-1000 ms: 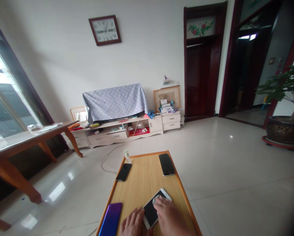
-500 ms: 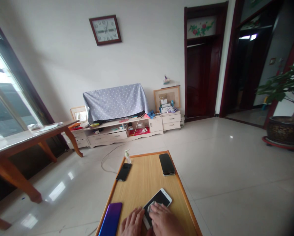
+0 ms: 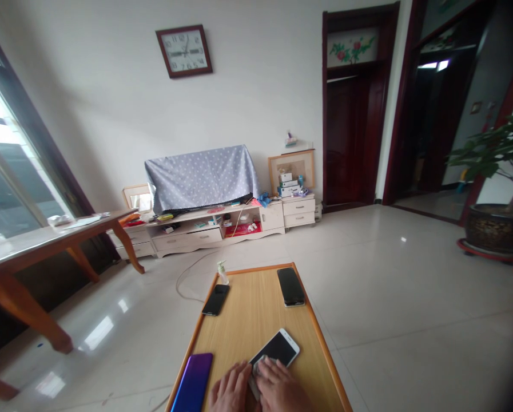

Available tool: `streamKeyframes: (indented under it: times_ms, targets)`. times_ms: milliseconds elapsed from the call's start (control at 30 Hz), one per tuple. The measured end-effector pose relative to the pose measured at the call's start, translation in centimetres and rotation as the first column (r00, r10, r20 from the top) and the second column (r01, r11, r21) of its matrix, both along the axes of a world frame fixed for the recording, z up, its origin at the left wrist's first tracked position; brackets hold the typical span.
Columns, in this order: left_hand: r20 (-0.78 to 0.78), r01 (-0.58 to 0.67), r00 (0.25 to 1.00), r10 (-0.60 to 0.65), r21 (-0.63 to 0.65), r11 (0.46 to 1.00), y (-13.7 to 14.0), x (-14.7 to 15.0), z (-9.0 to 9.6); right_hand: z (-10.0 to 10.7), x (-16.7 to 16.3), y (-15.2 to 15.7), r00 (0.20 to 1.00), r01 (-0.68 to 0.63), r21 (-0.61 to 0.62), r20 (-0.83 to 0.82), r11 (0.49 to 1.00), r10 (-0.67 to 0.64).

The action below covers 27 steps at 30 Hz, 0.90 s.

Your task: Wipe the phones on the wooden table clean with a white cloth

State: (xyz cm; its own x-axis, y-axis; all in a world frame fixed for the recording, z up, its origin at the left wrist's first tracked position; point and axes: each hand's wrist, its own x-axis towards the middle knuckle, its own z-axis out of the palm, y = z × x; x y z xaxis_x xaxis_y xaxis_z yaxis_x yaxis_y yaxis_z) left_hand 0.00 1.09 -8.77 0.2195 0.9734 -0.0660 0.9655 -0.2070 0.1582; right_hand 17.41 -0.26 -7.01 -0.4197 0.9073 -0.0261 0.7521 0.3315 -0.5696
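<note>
A white smartphone (image 3: 283,347) with a dark screen lies at a slant near the front of the wooden table. My right hand (image 3: 284,389) presses a small greyish wiping cloth (image 3: 259,361) onto the lower part of its screen, fingers closed over the cloth. At the phone's lower left edge, my left hand (image 3: 231,388) grips it with bent fingers; the thumb is hidden. Left of that hand lies a purple-blue phone (image 3: 193,382), back side up. Farther off are a black phone (image 3: 216,300) on the left and another dark-screened phone (image 3: 291,287) on the right.
A clear pump bottle (image 3: 223,273) stands in the far left corner of the small table (image 3: 251,309), which has a raised orange-brown rim. Beyond are a white TV cabinet (image 3: 187,240), a larger wooden table (image 3: 88,226) and a potted plant (image 3: 500,229).
My right hand has slid the cloth down and left along the screen, closer to my left hand. The phones and my left hand stay almost where they were.
</note>
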Motion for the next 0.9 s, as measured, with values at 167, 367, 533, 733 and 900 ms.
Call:
streamKeyframes:
  times_ms: [167,367,533,733,900]
  targets:
    - [0.009,0.033,0.999,-0.032,-0.062,0.998,0.4,-0.6,-0.1,0.6,1.7,0.0,0.986,0.166,0.126,-0.043,0.978,-0.162]
    - [0.01,0.021,1.0,-0.021,-0.063,0.998,0.5,-0.7,-0.6,0.2,2.7,0.1,0.961,0.275,0.155,-0.021,0.949,-0.275]
    - [0.048,0.049,0.998,-0.048,-0.039,0.998,0.4,-0.8,-0.7,0.0,0.4,-0.3,0.996,0.086,-0.001,-0.009,0.996,-0.086]
    - [0.099,0.099,0.99,-0.104,0.051,0.994,-0.1,-1.2,-0.8,-0.1,1.2,-0.8,0.997,0.064,0.075,-0.058,0.995,-0.06]
    - [0.115,0.118,0.984,-0.138,0.165,0.979,-0.3,-1.6,-1.9,-1.3,3.9,0.2,0.951,0.306,0.152,-0.011,0.94,-0.308]
